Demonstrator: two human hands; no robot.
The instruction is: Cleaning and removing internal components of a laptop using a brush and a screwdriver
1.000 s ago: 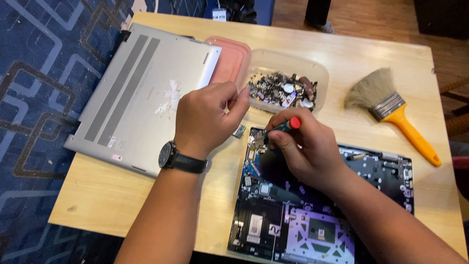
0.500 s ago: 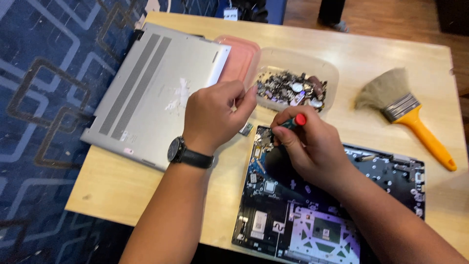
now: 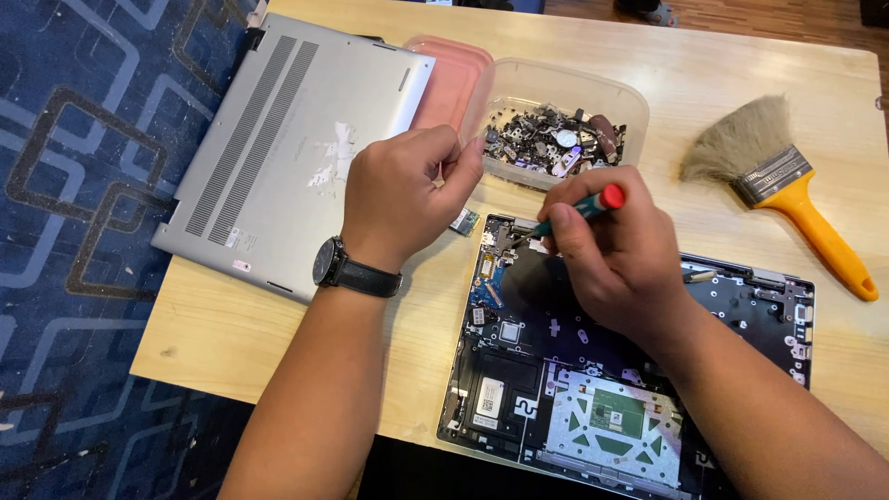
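An opened laptop base lies on the wooden table, its circuit boards showing. My right hand grips a small screwdriver with a green shaft and red cap, its tip down at the base's upper left corner. My left hand, with a black wristwatch, hovers just left of that corner with fingers curled closed; whether it pinches anything I cannot tell. A tiny chip-like part lies on the table under its fingertips.
A grey laptop bottom cover rests at the left. A clear plastic tub of small metal parts sits behind my hands, a pink lid beside it. A yellow-handled brush lies at the right. Blue patterned carpet borders the table.
The camera view has shifted a little. Both hands stay at the base's upper left corner, the screwdriver still in my right hand.
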